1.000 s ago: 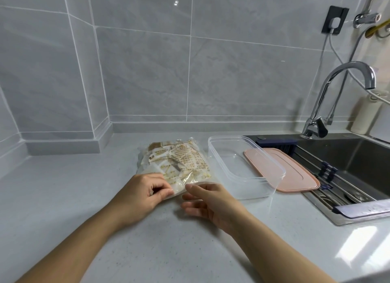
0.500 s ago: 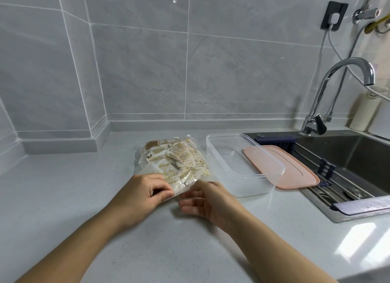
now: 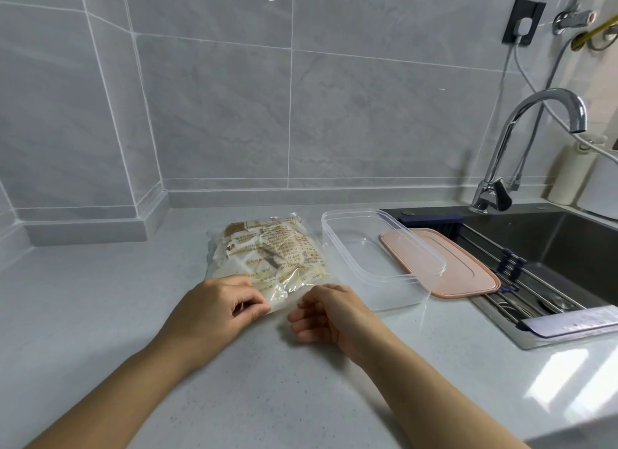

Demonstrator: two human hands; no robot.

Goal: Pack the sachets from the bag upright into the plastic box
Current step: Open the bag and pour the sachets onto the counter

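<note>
Both forearms reach forward over the desk, the hands close together at the near edge of the sachet bag, which lies flat just left of the empty plastic box. The left hand pinches the bag's clear edge between thumb and curled fingers. The right hand, fingers curled, nips the same edge beside it.

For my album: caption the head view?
The left hand and right hand pinch the bag beside the empty box.
</note>
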